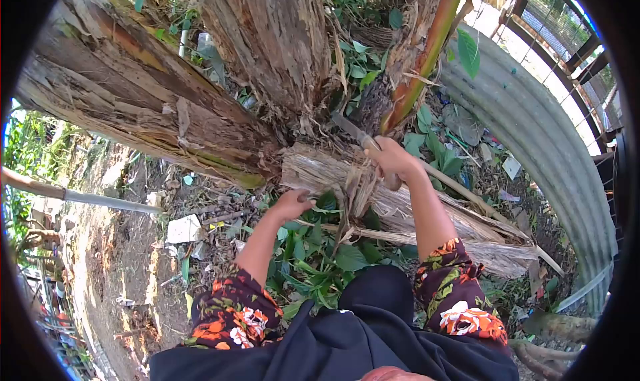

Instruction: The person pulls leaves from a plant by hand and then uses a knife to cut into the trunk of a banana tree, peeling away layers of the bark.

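My right hand [393, 160] is wrapped round the wooden handle of a knife [348, 127]. Its blade points up and left, towards the base of the banana-like trunks. Below it lies a cut, fibrous piece of trunk [313, 169], with loose dry strips [360, 189] hanging from it. My left hand [291, 206] is closed, with curled fingers, beside the left end of that piece and just above green leaves [327, 200]. What the left fingers hold, if anything, I cannot make out.
Thick peeling trunks [260, 41] rise ahead, one leaning left [133, 94]. A corrugated sheet [533, 121] curves along the right. At left a pole [100, 200] reaches in above littered soil with a white scrap [183, 229]. Leafy plants [307, 261] grow before my knees.
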A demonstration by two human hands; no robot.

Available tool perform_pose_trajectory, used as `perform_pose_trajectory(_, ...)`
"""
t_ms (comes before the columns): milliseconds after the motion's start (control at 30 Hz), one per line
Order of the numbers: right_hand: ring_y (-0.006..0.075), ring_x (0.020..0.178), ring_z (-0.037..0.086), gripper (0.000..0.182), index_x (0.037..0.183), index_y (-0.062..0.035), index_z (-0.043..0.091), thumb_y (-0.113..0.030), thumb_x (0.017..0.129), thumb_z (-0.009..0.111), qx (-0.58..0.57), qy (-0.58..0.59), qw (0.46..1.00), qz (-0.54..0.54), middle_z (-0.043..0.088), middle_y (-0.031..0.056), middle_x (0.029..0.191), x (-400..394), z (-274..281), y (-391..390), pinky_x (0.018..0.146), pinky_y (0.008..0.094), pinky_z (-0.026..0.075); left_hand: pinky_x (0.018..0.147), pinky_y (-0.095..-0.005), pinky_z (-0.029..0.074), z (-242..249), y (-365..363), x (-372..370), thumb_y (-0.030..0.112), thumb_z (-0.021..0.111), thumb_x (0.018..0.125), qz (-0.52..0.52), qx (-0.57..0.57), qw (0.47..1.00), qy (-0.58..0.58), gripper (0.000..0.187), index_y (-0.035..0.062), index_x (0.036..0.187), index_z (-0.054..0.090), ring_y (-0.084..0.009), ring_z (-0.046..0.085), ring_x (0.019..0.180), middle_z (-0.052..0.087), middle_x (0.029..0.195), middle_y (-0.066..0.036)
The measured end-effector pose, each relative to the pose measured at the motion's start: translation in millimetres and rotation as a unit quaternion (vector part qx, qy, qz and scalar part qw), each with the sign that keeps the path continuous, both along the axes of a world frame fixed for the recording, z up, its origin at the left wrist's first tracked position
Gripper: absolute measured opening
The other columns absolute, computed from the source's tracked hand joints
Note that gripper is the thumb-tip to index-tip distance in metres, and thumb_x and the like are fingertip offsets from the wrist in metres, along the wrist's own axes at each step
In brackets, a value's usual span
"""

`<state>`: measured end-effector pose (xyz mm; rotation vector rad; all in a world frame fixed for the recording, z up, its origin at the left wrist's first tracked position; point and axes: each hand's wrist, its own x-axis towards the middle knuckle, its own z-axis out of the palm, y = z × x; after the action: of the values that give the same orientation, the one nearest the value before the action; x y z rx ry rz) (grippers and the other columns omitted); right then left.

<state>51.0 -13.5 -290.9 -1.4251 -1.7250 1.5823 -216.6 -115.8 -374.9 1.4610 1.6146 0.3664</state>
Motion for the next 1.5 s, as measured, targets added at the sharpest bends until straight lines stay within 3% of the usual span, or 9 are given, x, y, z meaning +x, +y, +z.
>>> perform_pose_trajectory(167, 0.0131, 0.043, 0.046, 0.017, 0.086, -0.0018, 0.042, -0.018, 0.086, 0.046, 0.038, 0.160, 0.970, -0.179, 0.045, 0.0038, 0.061, -42, 41, -19, 0.039, 0.0277, 0.040, 0.072, -0.0300, 0.045, 16, -36, -13, 0.023, 0.059, 0.079, 0.170, -0.003, 0.985, -0.034, 0.036, -0.0002, 0.107, 0.055, -0.0190, 0.057, 0.085, 0.060, 0.097, -0.015)
perform_pose_trajectory(300, 0.0126, 0.049, 0.048, 0.016, 0.092, -0.0033, 0.034, -0.017, 0.088, 0.040, 0.270, 0.527, 0.693, -0.412, 0.047, 0.0070, 0.064, -106, 78, -17, 0.047, 0.0282, 0.045, 0.068, -0.0302, 0.045, 3, -63, -31, 0.023, 0.058, 0.079, 0.177, 0.049, 0.980, -0.075, 0.032, -0.0006, 0.100, 0.058, -0.0192, 0.059, 0.077, 0.062, 0.083, -0.013)
perform_pose_trajectory(433, 0.0397, 0.084, 0.052, 0.032, 0.104, 0.0045, 0.032, -0.019, 0.085, 0.043, 0.210, -0.081, 0.882, -0.414, 0.053, 0.0256, 0.085, -182, -39, 25, 0.072, 0.0414, 0.040, 0.063, -0.0291, 0.045, -1, -83, -42, 0.024, 0.054, 0.082, 0.210, 0.030, 0.973, -0.087, 0.030, -0.0024, 0.097, 0.058, -0.0159, 0.059, 0.068, 0.062, 0.078, -0.012)
perform_pose_trajectory(533, 0.0340, 0.069, 0.056, 0.030, 0.100, 0.0030, 0.040, -0.019, 0.082, 0.051, 0.056, 0.093, 0.947, -0.302, 0.055, 0.0216, 0.082, -193, -54, 20, 0.058, 0.0399, 0.044, 0.059, -0.0265, 0.043, 25, -68, -46, 0.024, 0.050, 0.085, 0.217, 0.077, 0.971, -0.062, 0.030, -0.0034, 0.095, 0.058, -0.0140, 0.056, 0.065, 0.062, 0.078, -0.009)
perform_pose_trajectory(833, 0.0224, 0.052, 0.054, 0.027, 0.095, -0.0022, 0.038, -0.027, 0.088, 0.043, 0.301, 0.527, 0.583, -0.540, 0.052, 0.0111, 0.063, -174, 56, -15, 0.047, 0.0358, 0.042, 0.070, -0.0320, 0.044, 131, -20, -32, 0.029, 0.047, 0.086, 0.159, 0.267, 0.950, -0.020, 0.036, -0.0042, 0.098, 0.055, -0.0237, 0.058, 0.077, 0.060, 0.086, -0.016)
perform_pose_trajectory(967, 0.0467, 0.077, 0.052, 0.042, 0.101, 0.0006, 0.041, -0.035, 0.081, 0.051, 0.111, 0.108, 0.872, -0.465, 0.056, 0.0278, 0.085, -232, -66, 17, 0.064, 0.0479, 0.042, 0.085, -0.0359, 0.039, 119, -9, -25, 0.034, 0.043, 0.087, 0.120, 0.308, 0.943, 0.032, 0.049, -0.0045, 0.117, 0.041, -0.0320, 0.050, 0.101, 0.047, 0.114, -0.023)
perform_pose_trajectory(1267, 0.0193, 0.054, 0.054, 0.033, 0.106, 0.0003, 0.034, -0.021, 0.085, 0.048, 0.256, 0.517, 0.591, -0.564, 0.054, 0.0121, 0.070, -174, 58, -34, 0.054, 0.0307, 0.045, 0.091, -0.0293, 0.033, 113, 17, 25, 0.046, 0.037, 0.088, 0.137, 0.142, 0.956, -0.216, 0.064, -0.0002, 0.130, 0.023, -0.0210, 0.039, 0.113, 0.037, 0.125, -0.013)
perform_pose_trajectory(1400, 0.0437, 0.080, 0.054, 0.041, 0.105, 0.0039, 0.045, -0.024, 0.077, 0.056, 0.058, 0.126, 0.875, -0.464, 0.055, 0.0278, 0.084, -260, -82, 13, 0.068, 0.0450, 0.042, 0.094, -0.0302, 0.030, 92, 3, 5, 0.044, 0.045, 0.085, 0.129, 0.107, 0.980, -0.109, 0.070, -0.0015, 0.131, 0.019, -0.0227, 0.035, 0.117, 0.034, 0.128, -0.016)
perform_pose_trajectory(1500, 0.0428, 0.083, 0.054, 0.040, 0.098, 0.0050, 0.050, -0.025, 0.074, 0.057, 0.060, 0.256, 0.852, -0.454, 0.056, 0.0278, 0.084, -241, -44, 9, 0.071, 0.0451, 0.042, 0.097, -0.0313, 0.026, 87, 6, 6, 0.039, 0.055, 0.081, 0.115, 0.109, 0.987, -0.031, 0.079, -0.0031, 0.132, 0.013, -0.0244, 0.031, 0.120, 0.029, 0.131, -0.021)
